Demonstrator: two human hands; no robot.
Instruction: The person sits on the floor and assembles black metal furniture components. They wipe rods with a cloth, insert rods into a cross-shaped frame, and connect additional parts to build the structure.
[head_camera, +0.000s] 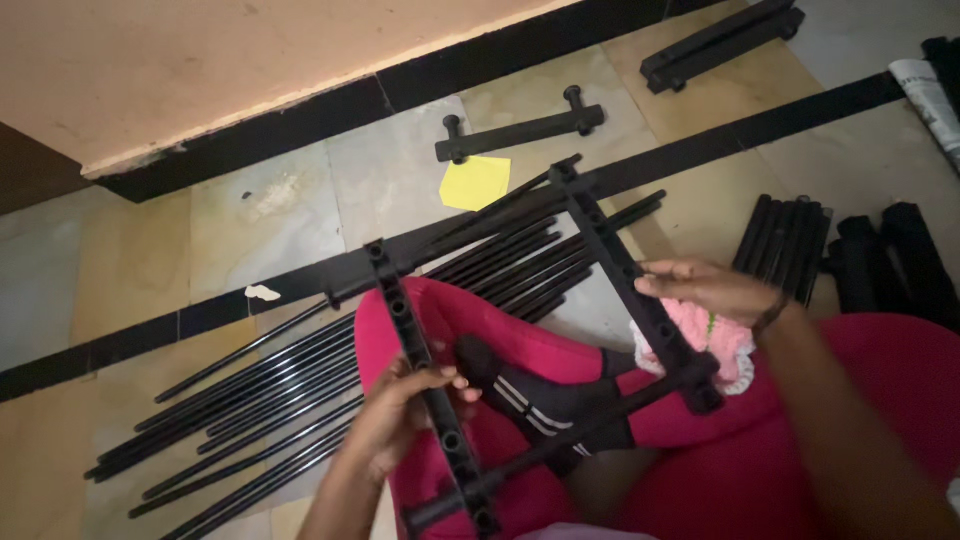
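Holding the black frame (540, 340) over my lap, my left hand (400, 415) grips its left bar and my right hand (705, 288) grips its right bar; both bars point away from me.

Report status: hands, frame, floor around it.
Left hand grips left black bar. Right hand grips right bar. Loose black rods piled beneath frame.

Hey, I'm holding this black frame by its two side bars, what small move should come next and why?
Probably press the far rod deeper into the left bar. Its end seems to sit loosely at that bar's top, while the near rod already joins both bars, and each hand grips one.
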